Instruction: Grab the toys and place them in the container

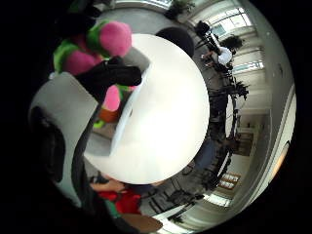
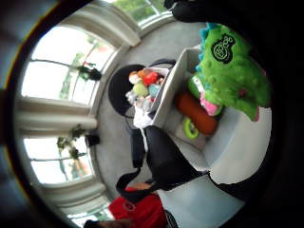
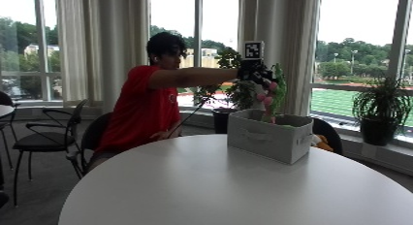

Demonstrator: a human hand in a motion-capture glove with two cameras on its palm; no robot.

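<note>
A person in a red shirt (image 3: 138, 113) sits at the round white table (image 3: 194, 186) and holds the arm straight out, so that the black-gloved right hand (image 3: 255, 72) is up in the air above the grey fabric container with a handle slot (image 3: 268, 135). The fingers of this hand are curled round a green and pink plush toy (image 3: 274, 91), which hangs down from the hand, with its lower end just above the open top of the container or already a little inside; I cannot tell which.

In the thumb side palm view, the plush toy (image 2: 228, 71) is very close to the palm and shows a fuzzy green body with a dark round badge. Directly under the hand is the inside of the container (image 2: 190, 59), where an orange cylinder-shaped toy (image 2: 197, 114) lies beside a small green ring (image 2: 190, 129). Beyond the container's far wall, away from the hand, stands a second bin full of small colourful toys (image 2: 145, 88).

In the little finger side palm view, the black fingers (image 1: 114, 75) press into the pink bulges of the plush toy (image 1: 114, 39).
</note>
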